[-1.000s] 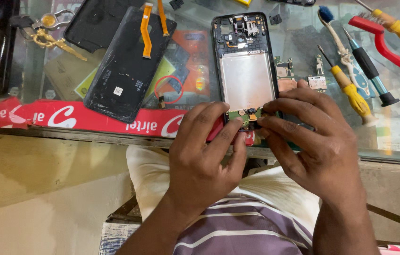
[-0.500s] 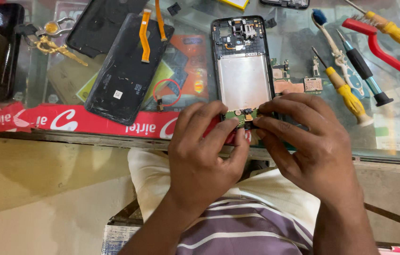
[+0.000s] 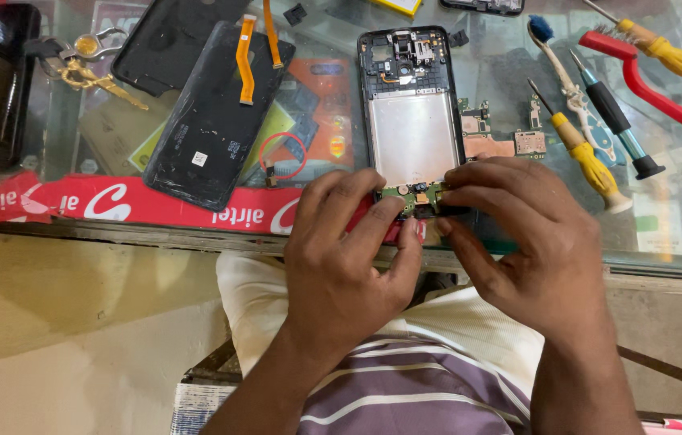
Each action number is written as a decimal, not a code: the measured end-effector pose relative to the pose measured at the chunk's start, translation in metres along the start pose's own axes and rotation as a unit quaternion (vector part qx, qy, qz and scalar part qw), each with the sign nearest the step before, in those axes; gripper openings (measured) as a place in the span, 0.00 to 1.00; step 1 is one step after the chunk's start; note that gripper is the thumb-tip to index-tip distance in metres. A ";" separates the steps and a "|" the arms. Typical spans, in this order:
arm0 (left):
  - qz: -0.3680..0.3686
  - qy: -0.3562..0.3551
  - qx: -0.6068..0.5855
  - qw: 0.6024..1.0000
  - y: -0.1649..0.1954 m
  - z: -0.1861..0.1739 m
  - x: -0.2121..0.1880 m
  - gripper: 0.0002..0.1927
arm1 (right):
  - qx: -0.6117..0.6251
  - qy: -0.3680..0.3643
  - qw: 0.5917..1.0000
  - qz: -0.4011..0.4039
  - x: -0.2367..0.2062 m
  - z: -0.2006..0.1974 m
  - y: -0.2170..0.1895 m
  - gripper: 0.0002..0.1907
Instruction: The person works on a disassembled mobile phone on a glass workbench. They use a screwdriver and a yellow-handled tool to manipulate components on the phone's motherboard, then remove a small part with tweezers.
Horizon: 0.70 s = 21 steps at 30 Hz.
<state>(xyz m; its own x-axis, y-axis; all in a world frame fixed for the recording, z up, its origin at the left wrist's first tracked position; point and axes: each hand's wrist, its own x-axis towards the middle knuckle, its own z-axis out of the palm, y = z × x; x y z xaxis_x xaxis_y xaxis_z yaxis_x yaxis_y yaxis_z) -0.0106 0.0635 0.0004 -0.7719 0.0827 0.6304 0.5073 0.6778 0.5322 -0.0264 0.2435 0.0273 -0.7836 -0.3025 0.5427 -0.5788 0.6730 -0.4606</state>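
An opened phone frame (image 3: 412, 121) lies on the glass counter, its silver middle plate bare. At its near end sits a small green circuit board (image 3: 417, 196). My left hand (image 3: 345, 258) pinches the board's left end with thumb and fingers. My right hand (image 3: 530, 238) grips its right end from above. Both hands press against the phone's lower edge. The bottom of the frame is hidden under my fingers.
A black back cover (image 3: 208, 129) with orange flex cables lies to the left, a second dark cover (image 3: 168, 40) behind it. Loose boards (image 3: 490, 137), yellow and black screwdrivers (image 3: 586, 157), a brush (image 3: 566, 80) and a red tool (image 3: 663, 89) lie to the right. Keys (image 3: 87, 68) far left.
The view shifted slightly, so the counter items sit a little lower and left. My hands stay on the small board, with fingers closed a bit tighter.
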 end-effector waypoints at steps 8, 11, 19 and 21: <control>0.000 -0.006 0.003 1.000 -0.002 0.000 -0.002 0.12 | -0.008 -0.009 1.000 -0.014 -0.007 0.003 0.008 0.11; 0.004 -0.005 0.001 1.000 -0.005 0.000 -0.002 0.12 | -0.008 -0.005 1.000 -0.019 -0.007 0.004 0.008 0.11; 0.025 -0.020 0.016 0.999 -0.006 0.002 -0.003 0.15 | -0.007 -0.001 1.000 -0.023 -0.007 0.002 0.006 0.10; 0.051 -0.032 0.027 0.998 -0.005 0.001 -0.004 0.16 | -0.004 -0.002 1.000 -0.025 -0.007 0.001 0.006 0.10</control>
<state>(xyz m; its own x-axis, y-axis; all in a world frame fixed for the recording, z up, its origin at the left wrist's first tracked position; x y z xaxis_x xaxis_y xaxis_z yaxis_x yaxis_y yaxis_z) -0.0102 0.0610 -0.0053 -0.7416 0.1981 0.6409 0.5636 0.7022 0.4351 -0.0249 0.2486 0.0202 -0.7546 -0.3395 0.5616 -0.6156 0.6627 -0.4265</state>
